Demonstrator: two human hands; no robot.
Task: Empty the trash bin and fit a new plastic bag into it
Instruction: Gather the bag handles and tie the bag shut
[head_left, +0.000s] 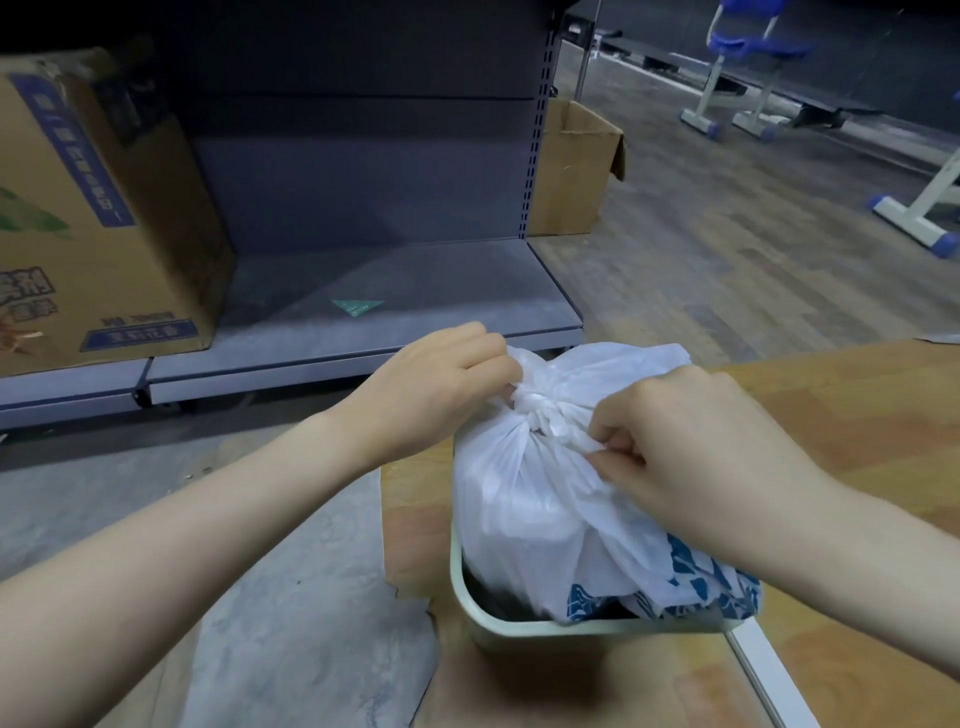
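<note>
White plastic of the full bag (524, 499) bunched at its knot (540, 410) between our left hand (441, 384) and right hand (691, 441), each grip pinching a tail, above the bin (498, 618).

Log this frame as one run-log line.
step: tying full bag | left hand: pinches knot | right hand: pinches knot | bag: in bin | new bag: not in view

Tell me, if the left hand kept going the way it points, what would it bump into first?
Probably the right hand. The left hand reaches rightward, pinching one end of the knot on the white bag it already touches. Past the knot, the other hand pinches the opposite end. Depth is hard to judge.
</note>
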